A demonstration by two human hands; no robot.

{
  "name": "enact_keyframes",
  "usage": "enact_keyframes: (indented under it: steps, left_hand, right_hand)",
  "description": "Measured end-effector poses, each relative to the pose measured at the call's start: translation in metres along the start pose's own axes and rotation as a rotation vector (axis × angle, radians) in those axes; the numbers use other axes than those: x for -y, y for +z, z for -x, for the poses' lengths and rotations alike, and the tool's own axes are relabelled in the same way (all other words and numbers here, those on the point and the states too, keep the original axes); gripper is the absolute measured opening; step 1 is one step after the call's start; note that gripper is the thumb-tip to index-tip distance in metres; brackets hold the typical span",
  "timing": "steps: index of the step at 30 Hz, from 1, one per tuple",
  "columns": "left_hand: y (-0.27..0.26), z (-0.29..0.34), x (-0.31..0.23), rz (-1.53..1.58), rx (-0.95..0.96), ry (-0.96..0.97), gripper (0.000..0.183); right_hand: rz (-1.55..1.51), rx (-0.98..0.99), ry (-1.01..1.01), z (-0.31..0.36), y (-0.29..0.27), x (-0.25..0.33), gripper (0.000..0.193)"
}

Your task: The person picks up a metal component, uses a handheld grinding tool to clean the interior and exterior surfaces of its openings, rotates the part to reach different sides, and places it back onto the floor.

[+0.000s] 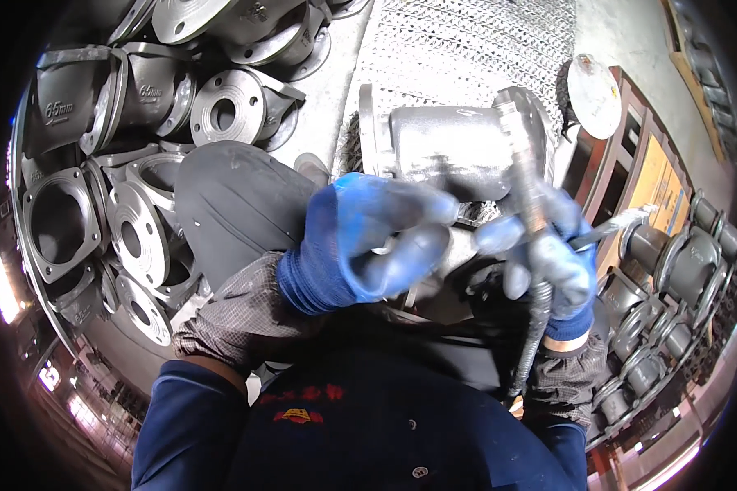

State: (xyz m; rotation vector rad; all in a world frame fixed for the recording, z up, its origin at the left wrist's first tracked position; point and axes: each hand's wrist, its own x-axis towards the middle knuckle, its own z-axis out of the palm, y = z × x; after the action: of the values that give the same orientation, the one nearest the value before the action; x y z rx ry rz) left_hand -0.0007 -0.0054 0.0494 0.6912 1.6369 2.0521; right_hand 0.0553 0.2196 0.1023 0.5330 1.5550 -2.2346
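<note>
A grey cast-metal flanged body (454, 147) lies on its side in front of me. My left hand (373, 237), in a blue glove, hovers just nearer than it, fingers curled but apart, with nothing visible between them. Motion blurs those fingers. In its blue glove, my right hand (553, 258) is wrapped round a long ribbed rod (539, 315). The rod's upper end passes in front of the casting's right side; whether they touch I cannot tell. A thin tool with a pale tip (626, 221) juts out rightward past the right hand, its other end hidden.
Several grey flanged castings (139, 233) are piled on the left, close to my knee (237, 209). More castings (684, 262) stand on the right beside a wooden board (659, 184). A round pale disc (594, 96) is beyond the casting, near a perforated metal surface (475, 49).
</note>
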Motion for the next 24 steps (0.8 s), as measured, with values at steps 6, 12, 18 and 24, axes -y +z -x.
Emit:
enact_keyframes:
  steps: [6, 12, 18, 24]
  left_hand:
    - [0.014, 0.026, -0.024, 0.208, 0.084, -0.375, 0.038]
    - [0.007, 0.051, -0.029, -0.517, 0.073, 0.312, 0.037]
    - [0.027, 0.088, -0.012, 0.123, 0.013, -0.071, 0.033]
    - [0.056, 0.086, 0.016, 0.143, -0.099, -0.074, 0.035]
  right_hand:
    - [0.151, 0.296, 0.160, 0.013, 0.041, -0.020, 0.037]
    - [-0.203, 0.415, 0.100, 0.027, 0.049, -0.057, 0.061]
    - [0.115, 0.413, 0.039, 0.050, 0.077, -0.069, 0.033]
    - [1.332, -0.352, -0.627, 0.057, 0.064, -0.113, 0.023]
